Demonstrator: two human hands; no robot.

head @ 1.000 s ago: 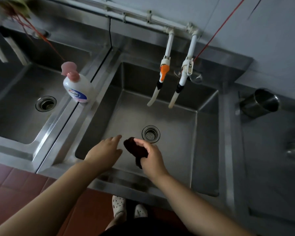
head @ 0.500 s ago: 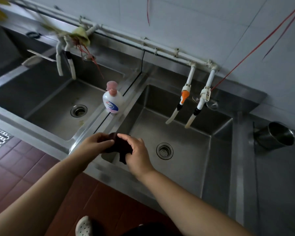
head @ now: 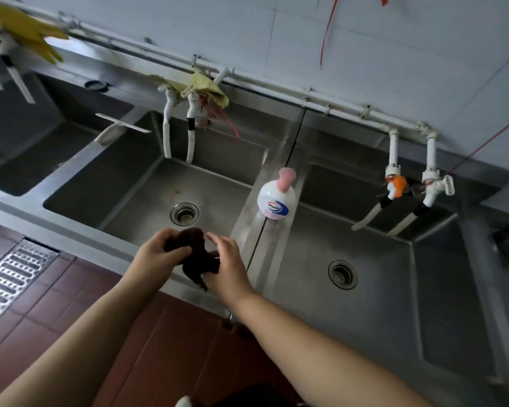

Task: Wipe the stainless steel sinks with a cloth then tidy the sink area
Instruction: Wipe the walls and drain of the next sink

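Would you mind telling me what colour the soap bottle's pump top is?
Pink, above a white body; the soap bottle shows in the head view, the only one.

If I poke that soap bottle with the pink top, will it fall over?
Probably not easily: the soap bottle looks squat and wide-based. It stands on a narrow steel ridge between sinks, so a hard push might slide it in.

Dim, cool, even light with soft shadows inside the basins. A pale sheen runs along the steel divider (head: 272, 160) toward 12 o'clock. Motion blur smears the yellow glove (head: 27, 33) at 10 o'clock. Wide-angle distortion bends the pipe (head: 276, 86) and edges.
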